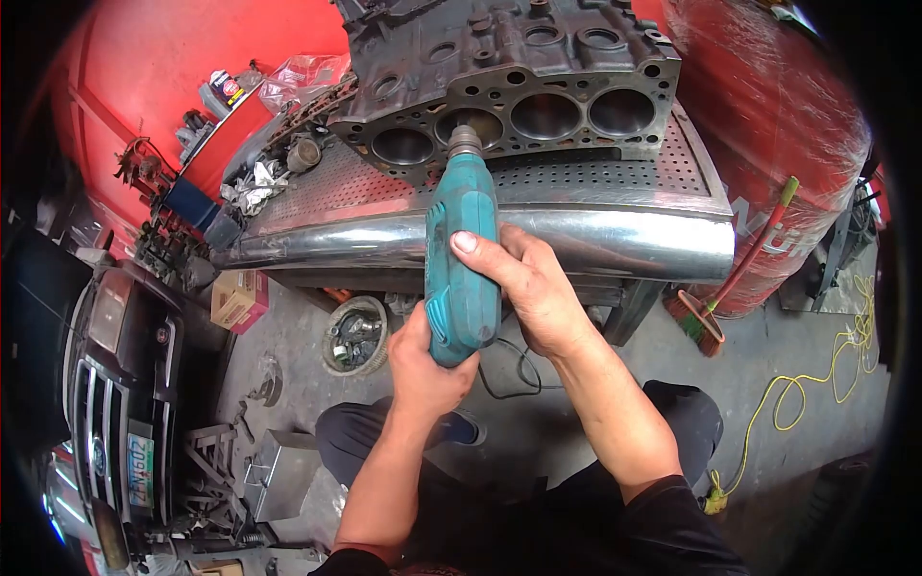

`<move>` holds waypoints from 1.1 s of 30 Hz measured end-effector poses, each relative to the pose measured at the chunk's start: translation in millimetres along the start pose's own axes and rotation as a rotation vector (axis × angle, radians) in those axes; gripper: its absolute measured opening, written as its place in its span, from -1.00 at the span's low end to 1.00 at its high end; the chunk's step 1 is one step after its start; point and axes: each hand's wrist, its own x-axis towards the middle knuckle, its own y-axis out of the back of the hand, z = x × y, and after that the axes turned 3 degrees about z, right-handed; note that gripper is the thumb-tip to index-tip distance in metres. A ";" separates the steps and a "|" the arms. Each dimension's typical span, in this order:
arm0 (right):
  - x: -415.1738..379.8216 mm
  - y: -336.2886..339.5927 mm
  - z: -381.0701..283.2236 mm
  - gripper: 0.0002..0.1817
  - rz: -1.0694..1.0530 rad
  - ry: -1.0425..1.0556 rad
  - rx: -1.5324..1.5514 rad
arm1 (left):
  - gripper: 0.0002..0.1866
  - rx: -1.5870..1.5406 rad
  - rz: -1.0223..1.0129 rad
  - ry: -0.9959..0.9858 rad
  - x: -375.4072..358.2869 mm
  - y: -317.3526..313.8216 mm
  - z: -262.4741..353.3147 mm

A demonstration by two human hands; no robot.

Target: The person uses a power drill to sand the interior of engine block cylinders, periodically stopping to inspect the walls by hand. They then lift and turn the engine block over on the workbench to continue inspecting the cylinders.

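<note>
A teal power drill [466, 259] points away from me, its chuck at the second cylinder bore from the left of a dark engine block [547, 82]. What the chuck carries inside the bore is hidden. My left hand [423, 370] is wrapped round the rear and handle of the drill. My right hand [528, 283] grips the drill's right side, with the thumb lying on top of the body. The block lies on a perforated metal bench [317, 197], its row of bores facing me.
A rounded metal edge [615, 240] runs along the bench front. Below are a round basket of parts [355, 334] and a cardboard box [240, 300]. A broom [696, 322] leans at the right, near a yellow cord [789, 380]. A vehicle front [120, 384] is at the left.
</note>
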 end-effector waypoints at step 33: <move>0.9 4.8 0.3 -0.19 0.011 0.068 0.002 | -0.55 -0.075 0.043 -0.037 7.0 -16.9 -4.2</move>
